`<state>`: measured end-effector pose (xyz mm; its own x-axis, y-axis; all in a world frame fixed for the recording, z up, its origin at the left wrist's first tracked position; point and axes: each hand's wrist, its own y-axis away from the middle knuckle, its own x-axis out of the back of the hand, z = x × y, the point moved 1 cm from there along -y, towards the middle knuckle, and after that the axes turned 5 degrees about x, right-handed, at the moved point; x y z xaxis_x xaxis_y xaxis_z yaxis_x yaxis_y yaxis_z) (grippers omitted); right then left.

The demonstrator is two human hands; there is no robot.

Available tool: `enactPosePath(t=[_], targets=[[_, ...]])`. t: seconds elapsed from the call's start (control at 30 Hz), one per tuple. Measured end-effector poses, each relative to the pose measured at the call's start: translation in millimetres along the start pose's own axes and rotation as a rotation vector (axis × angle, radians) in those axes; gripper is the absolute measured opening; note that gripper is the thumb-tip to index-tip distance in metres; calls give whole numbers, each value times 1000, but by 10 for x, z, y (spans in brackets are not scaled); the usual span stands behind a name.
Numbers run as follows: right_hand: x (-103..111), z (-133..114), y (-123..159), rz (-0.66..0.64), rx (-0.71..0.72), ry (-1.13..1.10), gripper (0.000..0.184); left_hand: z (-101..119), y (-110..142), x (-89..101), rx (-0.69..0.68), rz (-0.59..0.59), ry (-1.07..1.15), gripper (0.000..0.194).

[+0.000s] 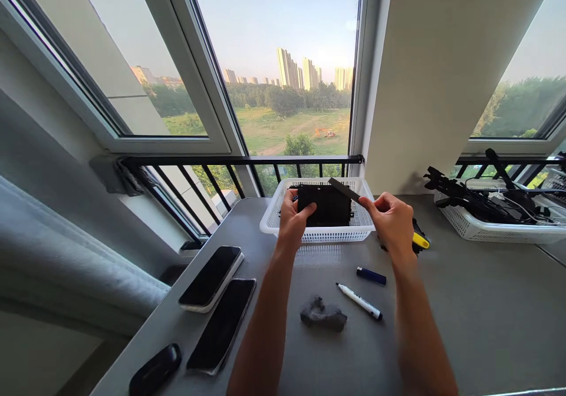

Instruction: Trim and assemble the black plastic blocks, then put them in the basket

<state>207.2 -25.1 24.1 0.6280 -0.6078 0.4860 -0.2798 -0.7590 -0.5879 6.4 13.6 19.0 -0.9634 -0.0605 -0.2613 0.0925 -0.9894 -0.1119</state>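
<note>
My left hand (292,224) is closed around the left edge of a flat black rectangular panel (328,210), its thumb lying on the face. A thin dark strip (344,189) is pinched between the fingers of my right hand (391,222). The strip slants across the panel's upper right corner; whether the two touch I cannot tell. Both are held over a white plastic basket (272,223), whose contents are mostly hidden by the panel. Beside my right wrist lies a black and yellow object (420,241), partly covered by the hand.
On the grey table (477,302) lie a crumpled grey lump (323,315), a white marker (360,302) and a dark blue cap (371,276). Two phones (212,278) and a black case (155,369) sit at left. Black parts (499,198) fill another white basket (490,231) at right.
</note>
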Motion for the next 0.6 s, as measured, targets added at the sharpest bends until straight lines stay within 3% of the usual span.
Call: enactPosePath(t=[0.1,0.33,0.6], targets=[[35,15,0,30,-6,-6,52,-16,-25,12,-11,12,-7,44],[-88,-207,97,-27,63,-4,51,-112,90,-220,-29,-93,-49,40],[27,83,-43,79,-13,-58,54,-39,8,-39,-43,-8,-41,40]])
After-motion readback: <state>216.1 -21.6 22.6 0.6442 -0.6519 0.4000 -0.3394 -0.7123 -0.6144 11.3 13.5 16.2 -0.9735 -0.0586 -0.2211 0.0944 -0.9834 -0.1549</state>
